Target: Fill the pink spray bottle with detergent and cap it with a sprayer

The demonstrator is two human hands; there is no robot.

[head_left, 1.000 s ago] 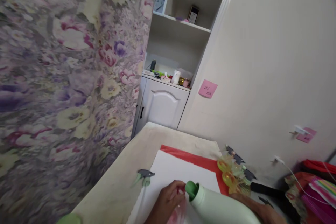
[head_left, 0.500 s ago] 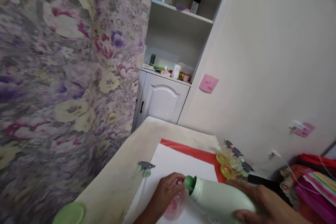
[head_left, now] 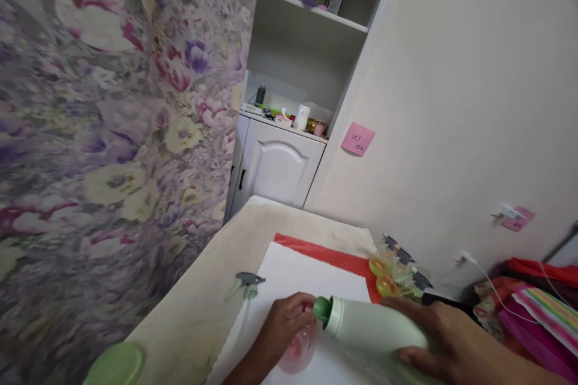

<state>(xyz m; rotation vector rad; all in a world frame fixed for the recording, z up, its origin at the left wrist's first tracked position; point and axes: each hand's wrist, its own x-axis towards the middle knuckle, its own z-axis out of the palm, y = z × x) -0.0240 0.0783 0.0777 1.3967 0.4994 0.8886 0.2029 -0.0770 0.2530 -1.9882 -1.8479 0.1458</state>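
Note:
My left hand (head_left: 289,319) is closed round the neck of a clear pink bottle (head_left: 298,349) that stands on white paper (head_left: 289,267). In my right hand (head_left: 433,337) lies a large pale green bottle (head_left: 370,325), tilted almost level, its green spout (head_left: 322,309) at the mouth of the pink bottle. Whether liquid is flowing I cannot tell. A grey and green spray trigger head (head_left: 249,284) rests by the paper's left edge. At the lower left is a round green cap (head_left: 115,364).
Several clear spray bottles with yellow liquid (head_left: 386,280) stand at the table's right edge. A red sheet (head_left: 325,252) lies under the paper. A floral curtain (head_left: 117,132) hangs on the left; folded fabrics (head_left: 533,313) lie at the right. Behind stands a white cabinet (head_left: 280,168).
The view has shifted slightly. Both hands keep their holds, and the green bottle's spout stays at the pink bottle's mouth.

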